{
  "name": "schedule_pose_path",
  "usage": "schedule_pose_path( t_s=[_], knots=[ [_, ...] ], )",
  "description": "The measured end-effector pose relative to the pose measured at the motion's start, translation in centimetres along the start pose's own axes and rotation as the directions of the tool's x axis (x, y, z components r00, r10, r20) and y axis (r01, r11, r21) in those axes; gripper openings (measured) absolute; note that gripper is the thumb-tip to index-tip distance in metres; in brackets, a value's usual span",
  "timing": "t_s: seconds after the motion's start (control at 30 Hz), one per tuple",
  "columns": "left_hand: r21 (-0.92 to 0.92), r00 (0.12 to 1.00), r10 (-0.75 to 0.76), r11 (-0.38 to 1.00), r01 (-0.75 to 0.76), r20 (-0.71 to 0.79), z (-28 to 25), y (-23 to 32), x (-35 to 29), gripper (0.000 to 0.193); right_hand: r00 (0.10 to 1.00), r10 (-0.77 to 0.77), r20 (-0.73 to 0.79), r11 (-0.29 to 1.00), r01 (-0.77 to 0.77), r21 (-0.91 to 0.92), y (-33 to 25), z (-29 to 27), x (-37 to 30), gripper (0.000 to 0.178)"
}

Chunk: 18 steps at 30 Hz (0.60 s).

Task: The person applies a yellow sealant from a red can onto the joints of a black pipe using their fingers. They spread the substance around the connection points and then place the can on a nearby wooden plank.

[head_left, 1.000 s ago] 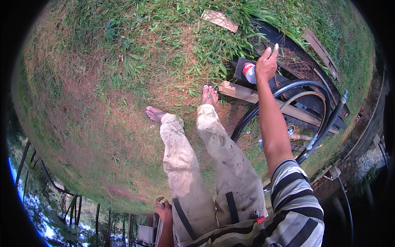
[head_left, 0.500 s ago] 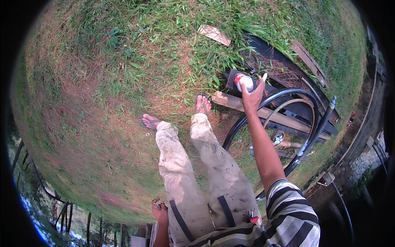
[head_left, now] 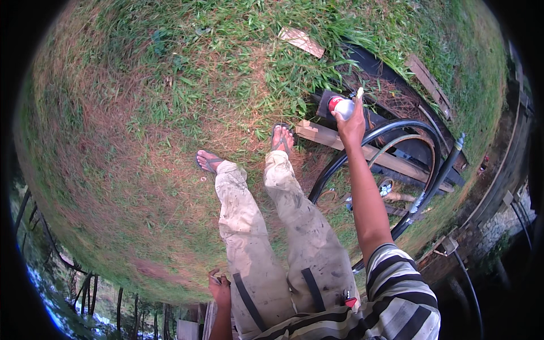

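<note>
My right arm stretches ahead and to the right. My right hand (head_left: 353, 124) is closed around a small red-and-white can (head_left: 342, 106), just over a dark flat board (head_left: 327, 103). A pale yellowish tip (head_left: 360, 93) sticks up at the fingers; I cannot tell what it belongs to. Beside my left thigh, low in the picture, my left hand (head_left: 220, 288) is curled with finger and thumb close together. Whatever it may hold is too small to make out.
A wooden beam (head_left: 323, 136) and looped black hose (head_left: 430, 127) lie beside my right forearm. Farther off are a dark curved sheet (head_left: 371, 65) strewn with pine needles, and loose planks (head_left: 429, 85). My sandalled feet (head_left: 209, 161) stand on grass. Trees (head_left: 119, 306) show at lower left.
The view has shifted slightly. My right hand, with the can, appears a little farther right, its fingers drawn closer around it. My left hand stays by my thigh.
</note>
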<state>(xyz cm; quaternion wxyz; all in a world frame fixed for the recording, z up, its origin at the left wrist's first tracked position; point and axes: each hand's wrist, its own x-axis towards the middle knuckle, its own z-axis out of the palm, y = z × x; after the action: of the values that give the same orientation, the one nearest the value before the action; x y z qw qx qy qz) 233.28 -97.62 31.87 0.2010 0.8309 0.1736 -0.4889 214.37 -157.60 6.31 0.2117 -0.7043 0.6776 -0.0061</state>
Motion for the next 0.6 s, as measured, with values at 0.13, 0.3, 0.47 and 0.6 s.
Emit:
schedule_pose_path(
  t_s=[0.13,0.3,0.47,0.6],
  knots=[
    [0.048,1.0,0.014,0.999,-0.014,-0.007,0.3,0.5,-0.2,0.029,0.993,-0.018,0.116,0.999,0.023,-0.047,-0.9,-1.6,0.7,0.093],
    [0.064,1.0,0.015,0.998,-0.014,-0.007,0.6,1.6,-0.3,0.029,0.984,-0.049,0.17,0.993,0.066,-0.094,-0.9,-1.8,1.1,0.09],
    [0.106,0.999,0.021,0.994,-0.018,-0.026,1.1,1.3,-0.2,0.026,0.968,0.014,0.249,0.994,0.013,-0.104,-1.8,-2.3,1.5,0.098],
    [0.168,1.0,0.02,0.986,-0.016,-0.021,1.5,1.8,0.2,0.027,0.976,-0.05,0.21,0.993,0.071,-0.093,-0.7,-1.5,1.2,0.1]
  ],
)
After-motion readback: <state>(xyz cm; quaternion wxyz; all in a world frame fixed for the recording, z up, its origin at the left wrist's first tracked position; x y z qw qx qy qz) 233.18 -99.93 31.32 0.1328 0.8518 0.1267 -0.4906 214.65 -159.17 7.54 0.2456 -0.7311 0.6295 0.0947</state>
